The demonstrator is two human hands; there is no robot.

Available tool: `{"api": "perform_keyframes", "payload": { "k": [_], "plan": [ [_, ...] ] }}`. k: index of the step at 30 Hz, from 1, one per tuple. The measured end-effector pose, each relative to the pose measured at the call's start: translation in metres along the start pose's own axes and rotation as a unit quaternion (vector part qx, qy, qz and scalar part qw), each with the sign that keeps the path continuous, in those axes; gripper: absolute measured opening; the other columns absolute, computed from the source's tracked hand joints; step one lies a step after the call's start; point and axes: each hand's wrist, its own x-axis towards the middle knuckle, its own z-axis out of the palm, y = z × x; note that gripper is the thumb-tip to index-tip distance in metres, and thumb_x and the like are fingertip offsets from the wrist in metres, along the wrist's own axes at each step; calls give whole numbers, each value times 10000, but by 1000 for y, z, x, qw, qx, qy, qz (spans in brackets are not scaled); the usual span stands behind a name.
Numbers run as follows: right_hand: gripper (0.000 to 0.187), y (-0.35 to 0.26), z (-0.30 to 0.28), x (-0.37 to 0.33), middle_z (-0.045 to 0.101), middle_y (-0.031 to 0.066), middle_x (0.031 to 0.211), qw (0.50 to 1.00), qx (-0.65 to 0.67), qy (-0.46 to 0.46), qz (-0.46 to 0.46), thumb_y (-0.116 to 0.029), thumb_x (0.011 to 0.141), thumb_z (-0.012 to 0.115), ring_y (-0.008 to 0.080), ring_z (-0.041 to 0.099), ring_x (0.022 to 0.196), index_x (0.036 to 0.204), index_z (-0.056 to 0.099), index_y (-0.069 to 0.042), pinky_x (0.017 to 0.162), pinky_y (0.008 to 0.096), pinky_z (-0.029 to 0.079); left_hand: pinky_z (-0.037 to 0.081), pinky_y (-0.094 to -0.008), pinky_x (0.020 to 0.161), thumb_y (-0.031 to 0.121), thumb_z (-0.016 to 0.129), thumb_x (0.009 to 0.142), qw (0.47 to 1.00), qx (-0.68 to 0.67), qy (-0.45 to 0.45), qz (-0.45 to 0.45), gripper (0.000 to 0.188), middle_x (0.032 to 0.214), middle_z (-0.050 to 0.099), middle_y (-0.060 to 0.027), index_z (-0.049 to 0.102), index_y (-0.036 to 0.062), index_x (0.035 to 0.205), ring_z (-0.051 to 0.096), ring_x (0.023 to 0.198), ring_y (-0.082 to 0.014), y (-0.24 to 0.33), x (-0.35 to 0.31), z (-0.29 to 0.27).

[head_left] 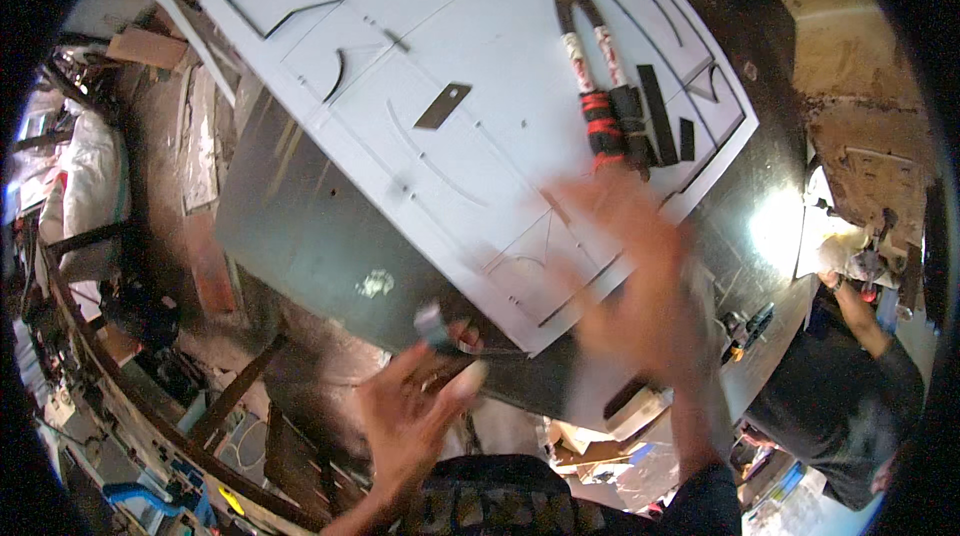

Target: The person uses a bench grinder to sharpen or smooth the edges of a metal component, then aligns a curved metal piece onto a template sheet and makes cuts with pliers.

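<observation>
My left hand is just off the near edge of the white sheet, fingers curled around a small dark piece with a pale, shiny end; blur hides its kind. Over the sheet's near right part is my right hand, smeared by motion, so its grip does not show. Just beyond it lies a hinged hand tool with two long arms, white wrapping and red-and-black taped grips. The white sheet bears drawn lines, arcs and dark strips. A dark four-sided piece rests near its middle.
Under the sheet is a dark metal plate. Another person in dark clothing works at the right beside a bright light. A white sack stands at the left, near a metal frame that curves along the lower left.
</observation>
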Motion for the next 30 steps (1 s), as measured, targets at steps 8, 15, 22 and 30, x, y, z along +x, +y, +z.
{"api": "perform_keyframes", "payload": {
  "k": [8,15,22,30],
  "plan": [
    [312,79,28,59,585,197,1135,934,-324,17,148,-273,996,597,342,626,962,1169,588,-14,831,454,537,438,-206,623,14,772,874,996,-42,20,82,92,808,700,-36,692,-21,846,616,754,-69,-24,16,-2],
    [143,19,-13,-2,589,100,911,854,377,29,358,-143,955,613,210,615,816,1014,547,-31,728,376,528,536,-285,674,-55,798,735,921,161,-137,326,125,848,727,-136,752,-13,843,702,776,-193,12,32,-51],
    [443,-9,-9,-129,569,69,1147,757,489,-267,342,-80,830,781,178,564,1028,1203,542,-46,868,320,486,580,-313,676,-115,737,699,900,75,-221,369,195,880,736,-156,761,-14,864,738,814,-254,5,50,-57],
    [380,4,-15,-145,521,152,1278,833,436,-303,156,-41,861,693,286,577,1099,1217,560,-28,883,371,483,589,-304,674,-139,724,673,895,174,-257,320,257,886,743,-146,772,17,872,745,817,-233,16,43,-47]
  ]
}}
